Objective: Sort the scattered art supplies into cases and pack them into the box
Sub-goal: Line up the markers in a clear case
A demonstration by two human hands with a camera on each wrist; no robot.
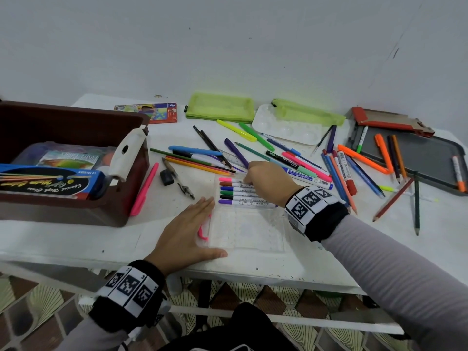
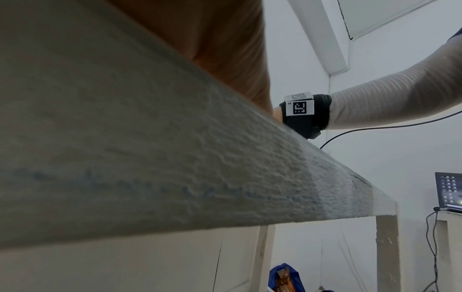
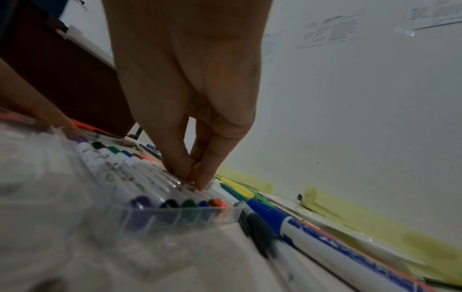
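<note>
A clear plastic case (image 1: 247,231) lies open on the white table (image 1: 76,239) near its front edge. Several capped markers fill its far rows, the pink marker (image 1: 229,179) farthest. My right hand (image 1: 249,182) reaches down onto that far row, and in the right wrist view its thumb and fingertips (image 3: 180,168) pinch together on the pink marker (image 3: 220,202) near its middle. My left hand (image 1: 192,224) lies flat with straight fingers against the case's left edge. The brown box (image 1: 76,112) stands at the left, holding a blue pencil pack (image 1: 50,181).
Loose pens, pencils and highlighters cover the table beyond the case. A blue whiteboard marker (image 1: 310,178) lies just right of my right hand. Two green mesh pouches (image 1: 220,107), a white palette (image 1: 286,129) and a grey tray (image 1: 417,153) sit farther back. A pink pen (image 1: 144,191) leans by the box.
</note>
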